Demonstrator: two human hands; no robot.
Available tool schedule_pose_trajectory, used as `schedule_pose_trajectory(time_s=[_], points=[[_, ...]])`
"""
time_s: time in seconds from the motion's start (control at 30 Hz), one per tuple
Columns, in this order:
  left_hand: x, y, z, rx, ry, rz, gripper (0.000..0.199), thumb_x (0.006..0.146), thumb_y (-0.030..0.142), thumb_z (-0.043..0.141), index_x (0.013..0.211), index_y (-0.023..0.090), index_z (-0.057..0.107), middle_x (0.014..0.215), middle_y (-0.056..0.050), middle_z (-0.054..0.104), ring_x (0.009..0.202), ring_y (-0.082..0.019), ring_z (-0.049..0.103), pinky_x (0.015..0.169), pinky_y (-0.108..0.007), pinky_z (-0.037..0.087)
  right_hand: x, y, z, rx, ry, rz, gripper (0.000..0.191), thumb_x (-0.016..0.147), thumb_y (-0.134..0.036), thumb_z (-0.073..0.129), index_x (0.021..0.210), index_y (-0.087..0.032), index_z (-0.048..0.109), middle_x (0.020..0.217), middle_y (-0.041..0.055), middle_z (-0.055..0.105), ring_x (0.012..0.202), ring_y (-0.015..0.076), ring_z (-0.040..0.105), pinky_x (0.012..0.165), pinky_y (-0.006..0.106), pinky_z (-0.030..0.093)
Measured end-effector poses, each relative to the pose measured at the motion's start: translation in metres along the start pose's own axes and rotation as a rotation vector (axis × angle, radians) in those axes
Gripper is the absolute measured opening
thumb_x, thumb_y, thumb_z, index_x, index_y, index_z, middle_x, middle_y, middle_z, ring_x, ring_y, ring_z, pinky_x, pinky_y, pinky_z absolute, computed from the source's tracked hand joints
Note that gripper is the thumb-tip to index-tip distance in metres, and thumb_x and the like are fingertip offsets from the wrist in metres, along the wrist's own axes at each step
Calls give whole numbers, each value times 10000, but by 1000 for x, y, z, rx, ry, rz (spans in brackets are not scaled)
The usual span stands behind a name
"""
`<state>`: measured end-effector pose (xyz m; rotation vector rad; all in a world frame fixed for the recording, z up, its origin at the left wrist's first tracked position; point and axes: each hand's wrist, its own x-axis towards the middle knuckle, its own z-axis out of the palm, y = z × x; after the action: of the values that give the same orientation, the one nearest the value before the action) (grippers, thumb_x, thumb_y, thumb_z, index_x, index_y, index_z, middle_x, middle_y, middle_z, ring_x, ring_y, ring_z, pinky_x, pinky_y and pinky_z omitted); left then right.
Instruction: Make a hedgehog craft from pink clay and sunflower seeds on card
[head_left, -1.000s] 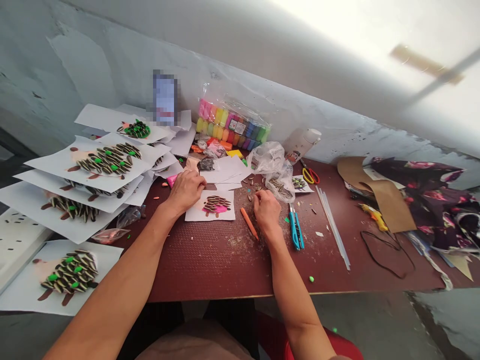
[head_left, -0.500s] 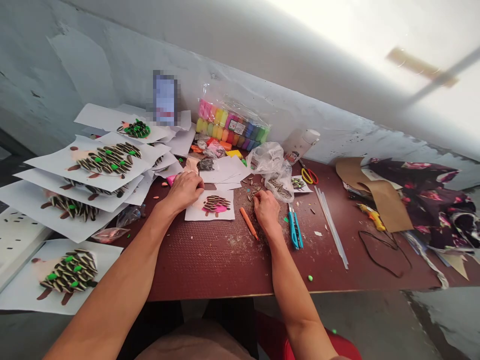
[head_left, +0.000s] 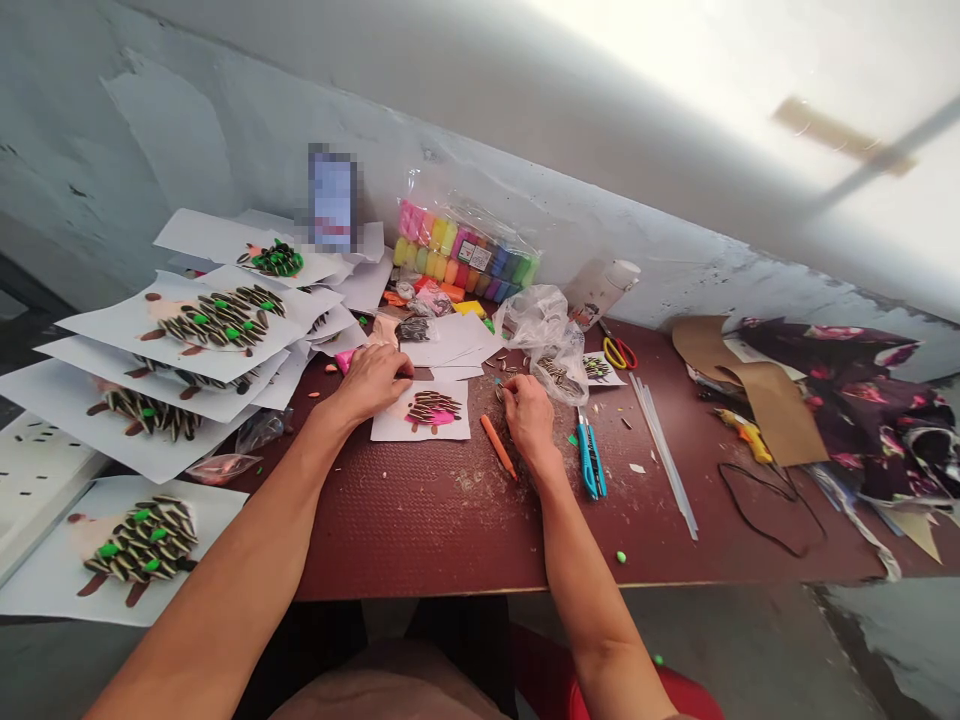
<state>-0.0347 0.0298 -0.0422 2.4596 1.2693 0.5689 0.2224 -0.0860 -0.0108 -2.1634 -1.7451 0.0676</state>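
My left hand [head_left: 377, 383] rests at the upper left edge of a small white card [head_left: 384, 428]. Its fingers are bent together, and whatever may lie between the tips is hidden. A hedgehog picture [head_left: 433, 408] on the card has a bright pink clay body, striped sunflower seeds for spines and brown feet. To the right, my right hand [head_left: 529, 412] is closed in a pinch, with what looks like a sunflower seed [head_left: 500, 392] at the fingertips. An orange pen-like stick [head_left: 498, 446] lies between card and right hand. More seeds [head_left: 556, 374] sit in a clear plastic bag [head_left: 534, 316] behind.
Finished-looking hedgehog sheets [head_left: 214, 318] are stacked at left. Behind stand a pack of coloured clay [head_left: 465, 250] and a white bottle [head_left: 604, 290]. Rightward lie a blue cutter [head_left: 591, 462], scissors [head_left: 619, 353], glue sticks [head_left: 664, 455], a yellow glue gun [head_left: 750, 436] and floral cloth [head_left: 862, 400].
My right hand has lifted slightly and drawn back from the loose seeds, its fingertips now pinched on what looks like one seed. My left hand and the card have hardly moved.
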Motion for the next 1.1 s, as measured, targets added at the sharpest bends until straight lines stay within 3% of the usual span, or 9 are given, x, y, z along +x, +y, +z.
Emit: schedule_pose_trajectory(time_s=[0.33,0.63,0.9,1.1], points=[[-1,0,0,5,-47,0,118,822,205,580,781,225,688,943,-88,652,1022,-304,577,916,-459,412,-6,-14,0,267,55,-66,156,928,-209,500,897,-200,653,920,70,719,812,196,617,773,294,452],[0,8,2,33,-7,42,138,887,225,571,793,228,672,984,-87,653,1064,-301,546,942,-472,372,-14,-26,-2,400,-35,-136,172,916,-216,530,925,-200,702,913,47,727,778,179,622,773,283,478],[0,11,2,50,-10,7,111,873,206,591,860,231,699,1013,-82,662,1078,-303,552,953,-471,373,-26,-43,-3,255,-111,-243,153,979,-189,552,895,-212,678,911,35,682,835,172,599,790,264,434],[-1,16,0,15,33,45,215,907,184,568,960,262,762,1040,-73,678,1076,-288,554,935,-455,372,-30,-49,0,101,-163,-270,131,997,-195,582,917,-208,684,927,47,681,891,187,589,784,271,406]])
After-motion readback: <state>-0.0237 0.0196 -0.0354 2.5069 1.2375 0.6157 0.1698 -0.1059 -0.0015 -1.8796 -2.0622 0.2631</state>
